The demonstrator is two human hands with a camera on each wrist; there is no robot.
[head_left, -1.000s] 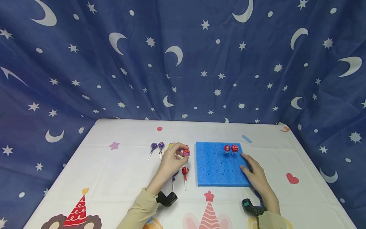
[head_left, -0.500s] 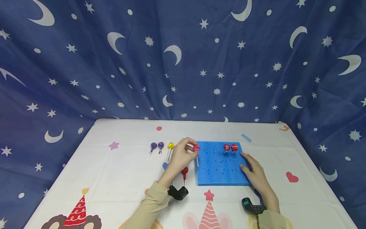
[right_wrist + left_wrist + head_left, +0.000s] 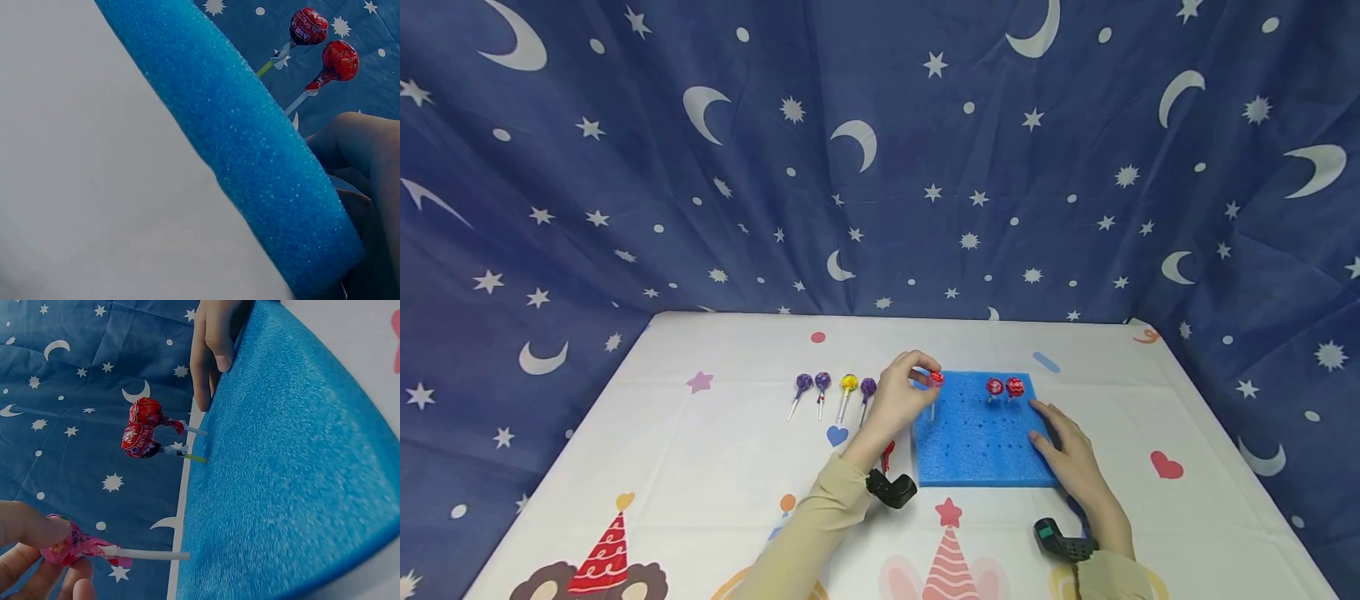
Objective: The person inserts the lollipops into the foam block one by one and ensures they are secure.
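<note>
My left hand (image 3: 901,392) pinches a pink lollipop (image 3: 936,379), stick touching the blue foam board (image 3: 973,442); my right hand (image 3: 1067,454) rests flat, fingers straight, on its edge.

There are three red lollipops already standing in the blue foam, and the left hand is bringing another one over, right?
Not quite: only two red lollipops stand in the blue foam, as the head view shows. The rest is right: the left hand is pinching another lollipop over the foam's left part, and its stick looks close to or at the surface.

Eight lollipops (image 3: 848,382), one foam block (image 3: 977,442)
</note>
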